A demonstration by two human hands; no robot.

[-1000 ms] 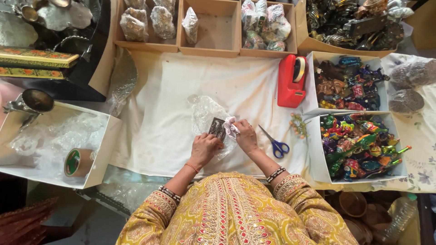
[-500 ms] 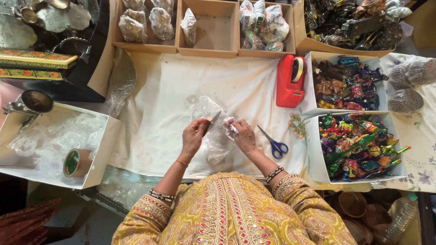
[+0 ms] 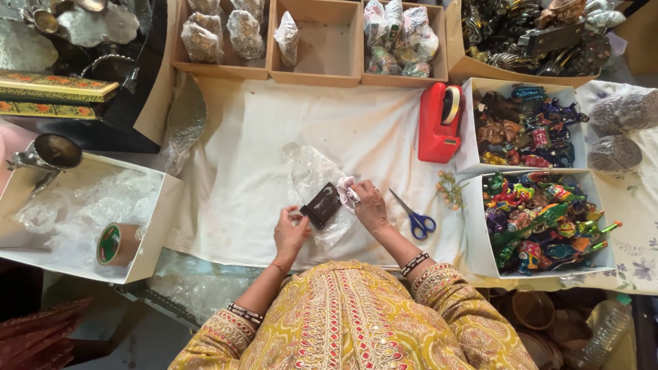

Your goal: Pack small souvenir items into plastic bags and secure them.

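A: Centre of the head view, on the white cloth: left hand pinches the near corner of a small dark flat plaque, fingers closed on it. Plaque is tilted, lying over a sheet of clear bubble wrap.

B: Right hand?

A: Right hand has fingers clamped on a crumpled white tissue, pressed at the plaque's far edge. Looks like wiping or padding, can't tell which.

B: Progress?

A: My read: early in this piece. Plaque is bare on top, wrap is spread flat under it, nothing folded over, no tape on it. Folding and taping are left.

B: Tools?

A: Blue-handled scissors just right of the right hand, untouched. Red tape dispenser further up, well apart from both hands.

B: Surroundings, same view?

A: Wooden tray at the top holds several pieces already bundled in wrap. White boxes on the right are full of painted figurines, unwrapped. Left box holds loose wrap and a brown tape roll.
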